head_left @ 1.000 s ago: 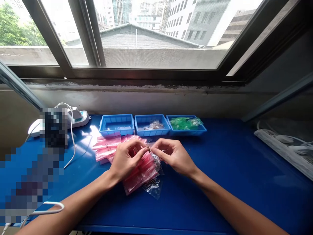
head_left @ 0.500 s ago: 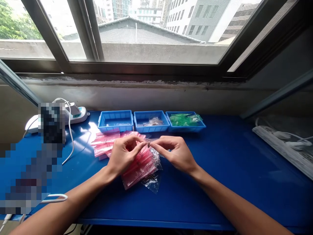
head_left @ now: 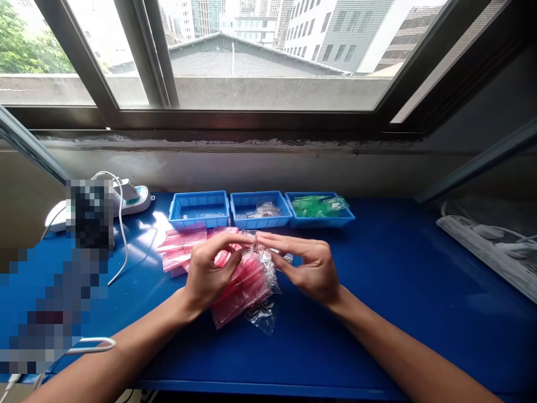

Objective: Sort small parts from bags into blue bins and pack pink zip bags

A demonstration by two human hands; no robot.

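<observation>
Above the pink plastic bags (head_left: 241, 288), my left hand (head_left: 212, 268) and my right hand (head_left: 308, 266) meet at their fingertips. Between them is a small clear bag with tiny metal screws (head_left: 255, 245) in it, and the fingers of both hands hold its edges. Each thumb is apart from its forefinger tip. Under and beside the hands, clear bags (head_left: 268, 268) lie over the pink ones. One clear bag with dark pieces (head_left: 262, 314) sticks out at the lower edge of the pile.
Three blue trays stand at the back: the left tray (head_left: 199, 223) with few small pieces, the middle tray (head_left: 239, 218) with small clear packs, the right tray (head_left: 321, 223) with green bags. Power strips lie left (head_left: 140, 202) and right (head_left: 482, 254). A white cable hangs at left.
The thumbs have moved down, away from the forefingers, and the fingers of my right hand have straightened. The small bag with screws is still between my hands.
</observation>
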